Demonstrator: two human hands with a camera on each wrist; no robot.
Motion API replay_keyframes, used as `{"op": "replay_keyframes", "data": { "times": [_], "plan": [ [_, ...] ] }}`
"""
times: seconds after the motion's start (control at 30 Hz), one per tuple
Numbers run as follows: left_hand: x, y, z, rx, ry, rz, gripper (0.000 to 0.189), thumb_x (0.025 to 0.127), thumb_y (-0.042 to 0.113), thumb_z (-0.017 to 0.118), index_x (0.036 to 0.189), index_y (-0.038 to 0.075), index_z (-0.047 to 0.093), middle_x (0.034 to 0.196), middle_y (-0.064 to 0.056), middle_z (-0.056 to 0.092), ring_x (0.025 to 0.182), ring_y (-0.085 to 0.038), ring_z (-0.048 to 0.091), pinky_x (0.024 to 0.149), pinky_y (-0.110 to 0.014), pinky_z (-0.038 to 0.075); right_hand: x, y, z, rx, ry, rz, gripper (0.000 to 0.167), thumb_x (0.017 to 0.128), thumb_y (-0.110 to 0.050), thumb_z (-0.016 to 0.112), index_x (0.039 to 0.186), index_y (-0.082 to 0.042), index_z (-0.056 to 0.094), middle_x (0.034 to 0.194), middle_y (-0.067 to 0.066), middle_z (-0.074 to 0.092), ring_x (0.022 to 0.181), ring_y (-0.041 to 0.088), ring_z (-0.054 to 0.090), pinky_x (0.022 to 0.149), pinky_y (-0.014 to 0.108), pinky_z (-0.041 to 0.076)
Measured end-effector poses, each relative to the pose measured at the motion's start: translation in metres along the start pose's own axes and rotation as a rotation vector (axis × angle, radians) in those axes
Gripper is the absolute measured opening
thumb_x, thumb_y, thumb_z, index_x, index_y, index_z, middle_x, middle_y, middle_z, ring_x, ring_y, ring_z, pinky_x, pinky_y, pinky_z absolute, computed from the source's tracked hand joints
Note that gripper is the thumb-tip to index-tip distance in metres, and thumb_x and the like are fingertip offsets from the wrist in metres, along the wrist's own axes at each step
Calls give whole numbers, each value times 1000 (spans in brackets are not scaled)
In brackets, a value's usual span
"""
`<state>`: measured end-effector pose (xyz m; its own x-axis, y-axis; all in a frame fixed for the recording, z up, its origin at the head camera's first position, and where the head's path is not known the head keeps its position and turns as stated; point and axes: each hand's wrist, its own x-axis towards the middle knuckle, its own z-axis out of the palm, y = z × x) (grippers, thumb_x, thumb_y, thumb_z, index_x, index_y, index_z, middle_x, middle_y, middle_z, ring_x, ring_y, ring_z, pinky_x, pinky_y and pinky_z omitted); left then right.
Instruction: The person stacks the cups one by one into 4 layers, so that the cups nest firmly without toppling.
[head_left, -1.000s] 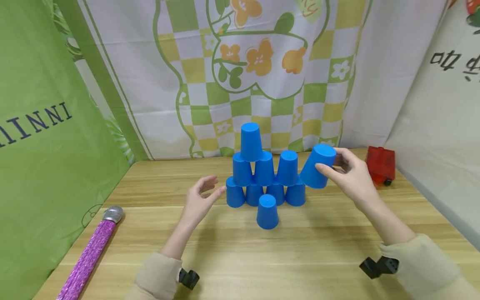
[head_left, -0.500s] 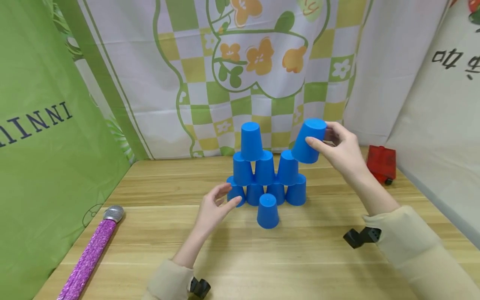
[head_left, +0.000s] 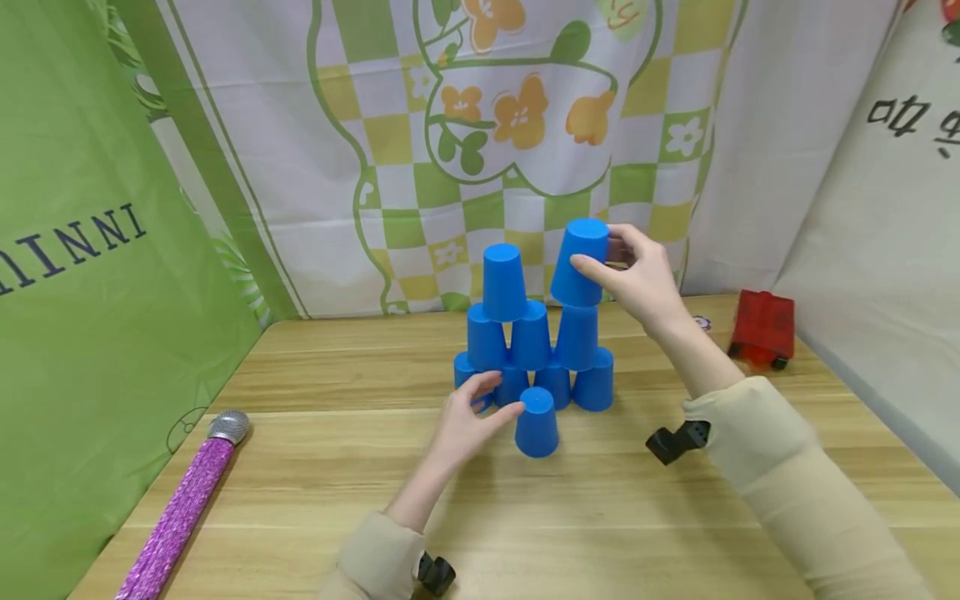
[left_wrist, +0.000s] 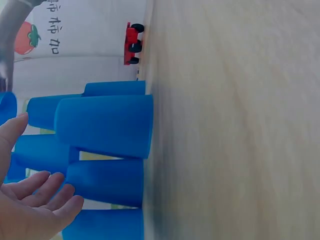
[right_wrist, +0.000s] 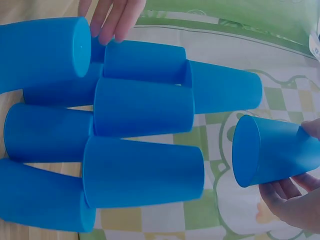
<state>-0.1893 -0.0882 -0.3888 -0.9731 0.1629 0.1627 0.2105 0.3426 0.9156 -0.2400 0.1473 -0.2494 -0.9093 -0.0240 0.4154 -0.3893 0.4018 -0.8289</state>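
Observation:
My right hand [head_left: 641, 279] grips an upside-down blue plastic cup [head_left: 581, 262], thumb on the near side. In the head view it is over the right cup [head_left: 577, 340] of the pyramid's middle row; the right wrist view shows a gap between them. Beside it, one cup [head_left: 504, 283] tops the two other middle-row cups. Several more, like the bottom right cup [head_left: 593, 382], form the base. My left hand [head_left: 467, 423] is beside the front cup [head_left: 537, 427], fingers relaxed and holding nothing; its fingers [left_wrist: 52, 197] reach toward the pyramid's left side.
On the wooden table [head_left: 300, 475], a microphone with a glittery purple handle [head_left: 180, 508] lies at the left. A red toy vehicle [head_left: 763, 329] stands at the far right. A patterned curtain [head_left: 420, 192] hangs behind the pyramid.
My right hand has carried its cup up and leftward, from beside the pyramid to above its right middle cup. My left hand has moved right toward the front cup.

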Motion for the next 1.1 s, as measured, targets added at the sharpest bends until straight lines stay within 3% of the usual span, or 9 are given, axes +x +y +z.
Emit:
{"op": "replay_keyframes", "data": {
  "times": [0.23,0.57,0.73,1.1],
  "plan": [
    [2,-5,13,18,-73,-18,69,81,38,73,136,6,46,139,-12,51,130,-29,46,108,-49,39,8,4,16,7,-44,-38,54,88,-32,66,130,-3,49,121,21,58,111,34,57,99,50,46],
    [6,-7,22,52,-149,-40,69,81,34,74,136,6,45,138,-15,50,128,-31,48,104,-50,43,10,14,24,-13,-64,2,53,88,-30,66,130,-2,49,126,22,56,116,37,56,99,52,46],
    [7,-6,26,77,-150,-63,67,80,33,75,135,8,46,136,-13,53,125,-29,51,101,-48,46,10,18,27,-25,-68,12,54,88,-31,66,131,-3,48,126,22,56,116,37,56,98,52,46],
    [8,-7,30,109,-157,-38,65,80,29,75,133,3,47,133,-17,54,123,-33,53,99,-47,47,9,22,31,-23,-82,22,56,88,-30,65,132,-1,46,127,22,55,118,37,54,101,51,45]
  ]
}}
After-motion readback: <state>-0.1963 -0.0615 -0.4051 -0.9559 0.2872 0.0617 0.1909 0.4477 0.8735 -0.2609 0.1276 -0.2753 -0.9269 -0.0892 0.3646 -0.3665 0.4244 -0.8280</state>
